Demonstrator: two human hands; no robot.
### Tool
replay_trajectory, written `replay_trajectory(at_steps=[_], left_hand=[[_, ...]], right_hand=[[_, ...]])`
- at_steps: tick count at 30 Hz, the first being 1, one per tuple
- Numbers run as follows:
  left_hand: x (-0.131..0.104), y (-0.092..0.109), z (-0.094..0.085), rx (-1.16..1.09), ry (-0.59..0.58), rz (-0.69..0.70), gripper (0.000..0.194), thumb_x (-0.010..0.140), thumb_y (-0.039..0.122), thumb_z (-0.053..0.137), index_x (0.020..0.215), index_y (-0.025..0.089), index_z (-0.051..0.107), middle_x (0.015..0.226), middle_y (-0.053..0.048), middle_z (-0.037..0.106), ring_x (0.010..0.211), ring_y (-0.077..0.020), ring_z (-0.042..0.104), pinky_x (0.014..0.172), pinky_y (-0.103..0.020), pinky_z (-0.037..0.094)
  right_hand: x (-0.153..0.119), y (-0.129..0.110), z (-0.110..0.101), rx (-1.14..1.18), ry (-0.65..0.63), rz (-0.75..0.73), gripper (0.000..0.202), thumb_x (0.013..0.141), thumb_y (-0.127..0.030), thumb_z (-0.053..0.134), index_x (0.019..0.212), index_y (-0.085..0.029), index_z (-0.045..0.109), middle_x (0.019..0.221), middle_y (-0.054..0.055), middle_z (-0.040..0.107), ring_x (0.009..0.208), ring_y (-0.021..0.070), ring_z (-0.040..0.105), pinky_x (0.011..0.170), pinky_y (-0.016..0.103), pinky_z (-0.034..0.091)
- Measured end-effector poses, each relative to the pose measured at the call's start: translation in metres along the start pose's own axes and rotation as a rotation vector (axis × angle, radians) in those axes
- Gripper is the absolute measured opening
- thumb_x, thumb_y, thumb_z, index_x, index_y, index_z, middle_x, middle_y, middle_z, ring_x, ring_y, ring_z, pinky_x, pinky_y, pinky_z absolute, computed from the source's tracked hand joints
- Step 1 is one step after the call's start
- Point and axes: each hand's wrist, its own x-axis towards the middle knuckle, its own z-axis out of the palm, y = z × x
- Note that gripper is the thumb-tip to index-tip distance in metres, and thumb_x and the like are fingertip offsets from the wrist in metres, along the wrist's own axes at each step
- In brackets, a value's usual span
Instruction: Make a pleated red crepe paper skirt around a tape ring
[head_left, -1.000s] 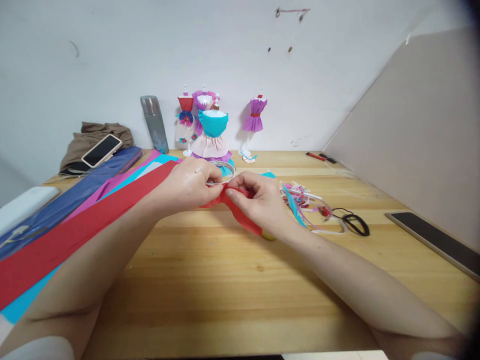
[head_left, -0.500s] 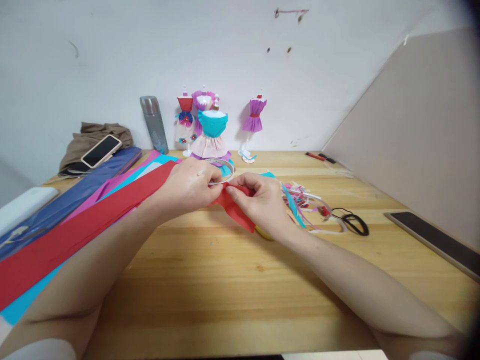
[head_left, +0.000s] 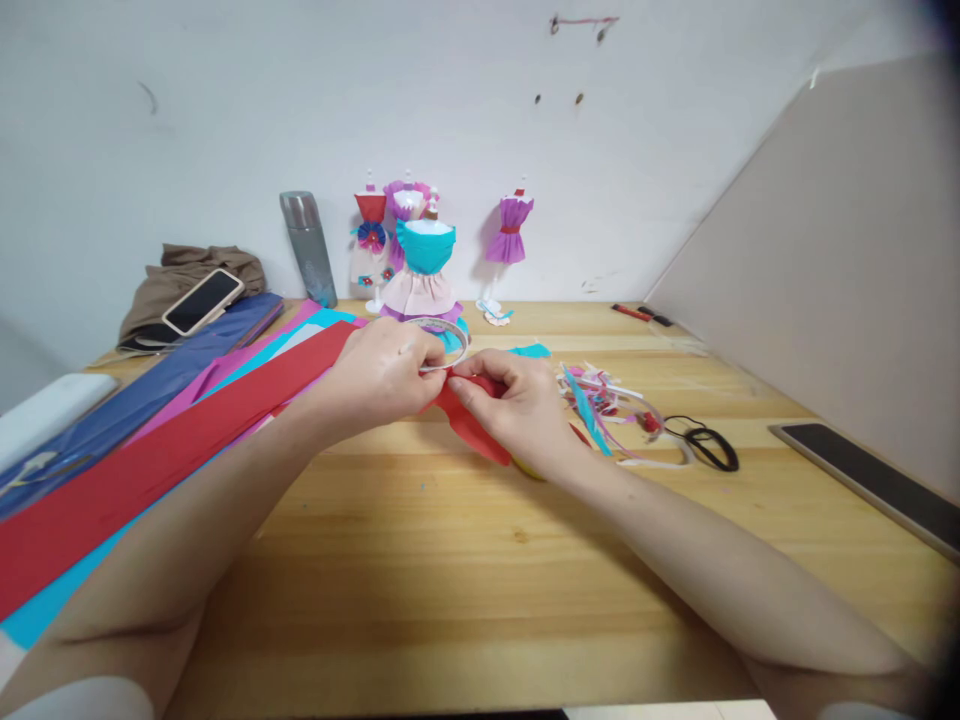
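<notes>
Between my two hands is a piece of red crepe paper [head_left: 474, 432], hanging down in a loose flap. My left hand [head_left: 390, 370] pinches its left end, fingertips closed. Thumb and fingers of my right hand [head_left: 517, 395] are pressed together on the paper just beside. A white tape roll [head_left: 459, 340] stands right behind my left fingertips. Something yellow [head_left: 529, 470] shows partly under my right hand. Long red paper [head_left: 165, 450] lies over blue and pink sheets beside my left forearm.
Mini dress forms [head_left: 427, 250] and a flask [head_left: 309, 250] stand at the wall. Right of my hands lie paper scraps [head_left: 600, 400] and a black cord [head_left: 712, 448]. A phone [head_left: 202, 302] rests on brown cloth; a dark-topped slab [head_left: 862, 480] lies far right.
My right hand has shifted very slightly and the red flap hangs a little differently. More of the blue scrap behind it shows. My left hand has hardly moved.
</notes>
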Motion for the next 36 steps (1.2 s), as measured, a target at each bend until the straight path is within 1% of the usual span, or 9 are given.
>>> replay_trajectory(at_steps=[5,9,13,17,20,23,29,32,36], left_hand=[[0.0001,-0.0004,-0.0035,-0.023,-0.015,0.008,0.021,0.079,0.020,0.055,0.062,0.016,0.067,0.053,0.002,0.052,0.053,-0.0097,0.038,0.053,-0.027,0.024],[-0.0002,-0.0010,-0.0053,-0.042,0.009,0.036,0.022,0.079,0.020,0.056,0.059,0.016,0.065,0.049,0.003,0.047,0.050,-0.0094,0.033,0.052,-0.028,0.022],[-0.0004,-0.0024,-0.0037,-0.069,0.013,0.071,0.022,0.079,0.018,0.054,0.062,0.016,0.068,0.052,0.003,0.053,0.051,-0.0095,0.037,0.051,-0.027,0.022],[0.0000,-0.0020,-0.0024,-0.049,0.002,0.066,0.022,0.080,0.018,0.055,0.065,0.015,0.071,0.056,0.001,0.058,0.054,-0.0101,0.041,0.053,-0.027,0.024],[0.0004,-0.0022,-0.0019,-0.043,-0.001,0.067,0.022,0.080,0.018,0.055,0.066,0.016,0.071,0.056,0.001,0.058,0.054,-0.0103,0.041,0.053,-0.027,0.024],[0.0005,-0.0033,-0.0015,-0.045,0.002,0.073,0.022,0.080,0.018,0.054,0.066,0.016,0.071,0.055,0.001,0.058,0.053,-0.0102,0.041,0.053,-0.027,0.024],[-0.0005,-0.0044,-0.0013,-0.051,0.013,0.110,0.024,0.081,0.020,0.053,0.063,0.016,0.068,0.057,0.000,0.060,0.054,-0.0104,0.043,0.054,-0.027,0.027],[-0.0007,-0.0039,-0.0010,-0.052,0.003,0.105,0.024,0.081,0.020,0.052,0.062,0.016,0.066,0.058,0.000,0.061,0.056,-0.0107,0.045,0.056,-0.027,0.028],[-0.0013,-0.0034,-0.0002,-0.062,0.002,0.113,0.025,0.082,0.019,0.052,0.060,0.016,0.063,0.057,0.000,0.059,0.056,-0.0107,0.045,0.056,-0.027,0.028]], right_hand=[[0.0016,-0.0025,-0.0068,-0.029,-0.026,0.027,0.013,0.082,-0.024,0.057,0.075,-0.017,0.067,0.068,0.002,0.068,0.061,0.0136,0.056,0.060,0.027,0.042],[0.0029,-0.0017,-0.0089,-0.031,0.000,0.046,0.012,0.081,-0.025,0.060,0.072,-0.018,0.063,0.068,0.002,0.066,0.063,0.0139,0.055,0.061,0.027,0.041],[0.0025,-0.0020,-0.0076,-0.006,-0.025,0.049,0.012,0.082,-0.025,0.060,0.073,-0.018,0.064,0.067,0.001,0.065,0.061,0.0135,0.054,0.062,0.027,0.042],[0.0020,-0.0023,-0.0057,0.035,-0.073,0.045,0.012,0.082,-0.024,0.058,0.075,-0.018,0.067,0.070,0.002,0.068,0.065,0.0152,0.058,0.064,0.029,0.044],[0.0025,-0.0011,-0.0059,0.055,-0.071,0.028,0.013,0.082,-0.024,0.058,0.075,-0.018,0.067,0.072,0.003,0.069,0.066,0.0159,0.059,0.065,0.029,0.044],[0.0030,-0.0006,-0.0076,0.020,-0.065,0.014,0.012,0.081,-0.023,0.057,0.075,-0.018,0.066,0.069,0.002,0.067,0.062,0.0148,0.056,0.062,0.028,0.042],[0.0039,-0.0011,-0.0091,-0.052,-0.006,0.015,0.009,0.080,-0.023,0.060,0.072,-0.019,0.061,0.065,0.001,0.063,0.060,0.0133,0.052,0.060,0.027,0.039],[0.0044,-0.0001,-0.0087,-0.047,-0.011,0.031,0.010,0.079,-0.025,0.061,0.071,-0.019,0.060,0.065,0.001,0.062,0.061,0.0140,0.052,0.060,0.028,0.039],[0.0049,0.0012,-0.0070,0.017,-0.011,0.053,0.011,0.079,-0.026,0.062,0.071,-0.020,0.057,0.064,0.000,0.059,0.060,0.0136,0.051,0.059,0.027,0.038]])
